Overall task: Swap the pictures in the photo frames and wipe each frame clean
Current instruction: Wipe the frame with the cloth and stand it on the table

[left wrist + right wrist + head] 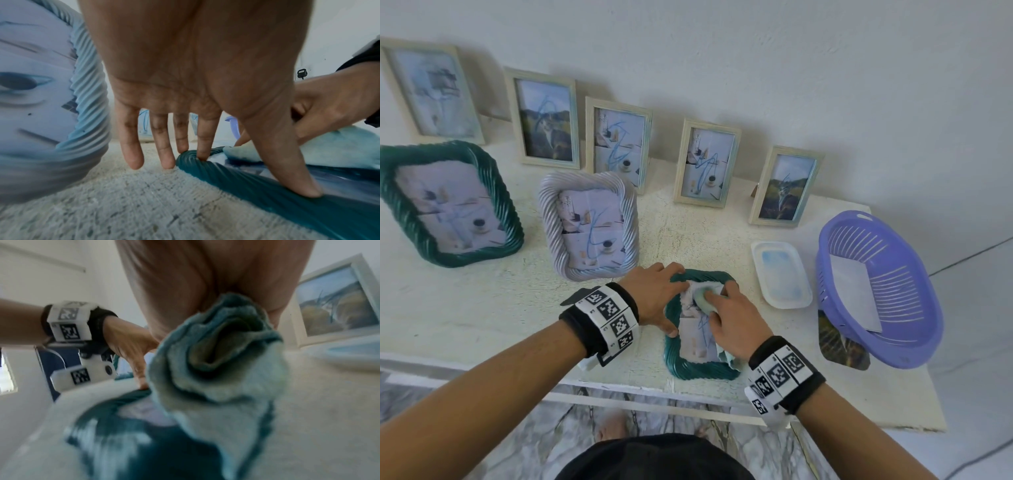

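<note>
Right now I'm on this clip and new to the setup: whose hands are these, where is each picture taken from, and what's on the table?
No machine: a person wears three cameras. The head view looks down on the table; each wrist view looks along one hand. The left hand presses straight fingers on a teal frame lying flat. The right hand grips a pale cloth on its glass. Also there: seven standing frames, a white tray and a purple basket.
</note>
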Demonstrator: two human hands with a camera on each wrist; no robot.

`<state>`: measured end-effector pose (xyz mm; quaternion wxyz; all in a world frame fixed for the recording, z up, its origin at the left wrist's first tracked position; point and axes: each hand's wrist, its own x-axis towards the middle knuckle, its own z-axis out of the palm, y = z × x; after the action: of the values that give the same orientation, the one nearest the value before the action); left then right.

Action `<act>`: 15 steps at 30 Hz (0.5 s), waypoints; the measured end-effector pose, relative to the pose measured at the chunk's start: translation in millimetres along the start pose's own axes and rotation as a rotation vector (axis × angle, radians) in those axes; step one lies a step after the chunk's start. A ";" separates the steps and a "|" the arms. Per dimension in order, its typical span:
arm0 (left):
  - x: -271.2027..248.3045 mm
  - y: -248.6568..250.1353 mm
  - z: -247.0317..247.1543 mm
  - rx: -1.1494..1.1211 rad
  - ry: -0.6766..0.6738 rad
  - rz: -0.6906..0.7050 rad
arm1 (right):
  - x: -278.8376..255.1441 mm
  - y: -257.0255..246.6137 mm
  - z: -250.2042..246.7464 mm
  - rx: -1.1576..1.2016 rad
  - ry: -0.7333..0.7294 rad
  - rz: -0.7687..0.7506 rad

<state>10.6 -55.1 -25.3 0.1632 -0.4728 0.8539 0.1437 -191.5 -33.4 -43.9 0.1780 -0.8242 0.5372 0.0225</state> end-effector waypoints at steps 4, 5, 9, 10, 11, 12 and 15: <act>2.0 0.7 -0.7 0.032 -0.013 -0.007 | 5.4 12.4 -9.3 -0.086 0.013 0.026; 2.0 1.4 -0.7 0.031 -0.014 -0.009 | 9.2 12.7 -11.2 -0.108 0.034 0.052; 3.2 2.2 -1.1 0.033 -0.010 -0.016 | 11.2 0.9 -11.3 0.002 0.017 0.099; 3.6 2.5 -0.6 0.030 -0.010 -0.016 | 7.1 -2.1 -9.7 0.034 0.000 0.081; 4.1 2.4 -0.2 0.030 -0.010 -0.016 | 3.4 -3.0 -8.8 0.051 -0.016 0.051; 4.5 2.1 -0.1 0.033 -0.009 -0.015 | 1.1 -2.2 -9.1 0.061 -0.026 0.027; 4.5 1.7 -0.6 0.030 -0.007 -0.013 | 9.1 6.8 -14.4 0.009 -0.007 0.039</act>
<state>6.8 -57.8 -26.5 0.1743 -0.4752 0.8523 0.1317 -195.9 -48.4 -34.3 0.1832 -0.8126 0.5527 0.0263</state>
